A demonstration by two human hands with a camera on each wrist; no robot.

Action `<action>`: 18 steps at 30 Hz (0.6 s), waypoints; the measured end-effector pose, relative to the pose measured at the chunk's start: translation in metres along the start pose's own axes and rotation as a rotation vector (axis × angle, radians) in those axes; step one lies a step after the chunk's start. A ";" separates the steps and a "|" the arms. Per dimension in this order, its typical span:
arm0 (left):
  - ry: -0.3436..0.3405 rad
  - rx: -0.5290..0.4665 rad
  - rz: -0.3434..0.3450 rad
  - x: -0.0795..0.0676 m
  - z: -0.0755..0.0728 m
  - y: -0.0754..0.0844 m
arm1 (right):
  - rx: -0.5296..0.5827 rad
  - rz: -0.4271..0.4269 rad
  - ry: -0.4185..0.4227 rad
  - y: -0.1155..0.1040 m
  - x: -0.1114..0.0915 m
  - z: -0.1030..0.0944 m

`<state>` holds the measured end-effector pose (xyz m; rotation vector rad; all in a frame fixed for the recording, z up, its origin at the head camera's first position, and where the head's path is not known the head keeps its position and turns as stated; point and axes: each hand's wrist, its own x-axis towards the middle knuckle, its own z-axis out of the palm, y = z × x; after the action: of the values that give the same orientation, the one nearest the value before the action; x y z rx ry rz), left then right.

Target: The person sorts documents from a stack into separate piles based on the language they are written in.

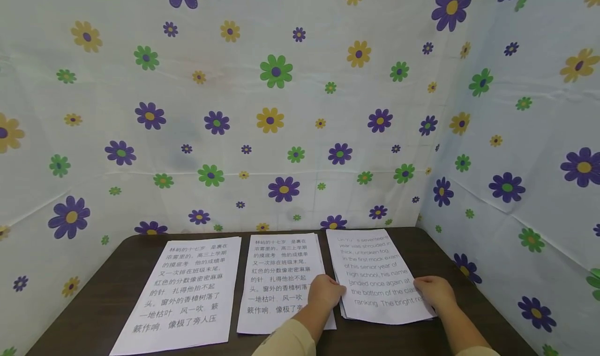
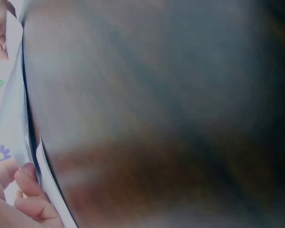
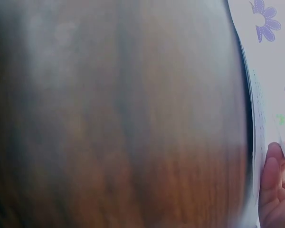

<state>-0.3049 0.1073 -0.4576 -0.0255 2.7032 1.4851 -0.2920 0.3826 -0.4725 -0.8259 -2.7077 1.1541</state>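
A printed sheet of paper with English text lies on top of a thin stack at the right of the table. At its left edge, my left hand pinches the paper near the lower corner. My right hand grips the opposite edge, its fingertips overlapping the end of a text line. In the left wrist view, curled fingers press against the paper's side. The right wrist view has a sheet's edge between the thumb and fingers. Loose lower sheets show slightly past the left side of the stack.
A middle stack of sheets with Chinese text lies just left, partly covered by my left forearm. Another such sheet is at the far left. Beneath them is a dark wooden table. Flower-patterned cloth hangs behind and at the right.
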 end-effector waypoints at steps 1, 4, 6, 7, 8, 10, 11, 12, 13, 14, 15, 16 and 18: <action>-0.003 0.003 0.005 -0.001 0.000 0.000 | -0.012 -0.008 0.000 0.000 -0.001 -0.001; -0.012 0.006 0.012 -0.003 -0.001 0.001 | -0.038 -0.019 0.013 -0.002 -0.003 -0.002; -0.021 0.004 0.014 -0.004 -0.001 0.001 | -0.050 -0.022 0.018 -0.003 -0.004 -0.003; -0.026 0.003 0.014 -0.004 -0.001 0.002 | -0.056 -0.019 0.021 -0.003 -0.004 -0.003; -0.029 0.005 0.015 -0.004 -0.001 0.002 | -0.056 -0.014 0.022 -0.003 -0.004 -0.002; -0.035 0.005 0.012 -0.005 -0.001 0.002 | -0.057 -0.002 0.028 -0.003 -0.005 -0.001; -0.036 0.004 0.012 -0.005 -0.001 0.002 | -0.055 0.004 0.030 -0.003 -0.005 -0.001; -0.036 0.001 0.013 -0.005 -0.001 0.002 | -0.053 0.007 0.032 -0.003 -0.005 0.000; -0.035 0.000 0.015 -0.005 -0.001 0.002 | -0.051 0.008 0.034 -0.003 -0.005 0.000; -0.033 -0.001 0.018 -0.005 -0.001 0.002 | -0.049 0.010 0.041 -0.004 -0.006 0.000; -0.031 -0.002 0.023 -0.005 -0.001 0.002 | -0.046 0.013 0.046 -0.004 -0.006 0.001; -0.032 -0.002 0.028 -0.005 -0.001 0.002 | -0.044 0.018 0.051 -0.005 -0.008 0.000; -0.032 0.003 0.043 -0.005 -0.001 0.002 | -0.038 0.034 0.062 -0.006 -0.010 0.000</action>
<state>-0.3001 0.1073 -0.4547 0.0568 2.6972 1.4791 -0.2857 0.3740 -0.4670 -0.9014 -2.6831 1.0685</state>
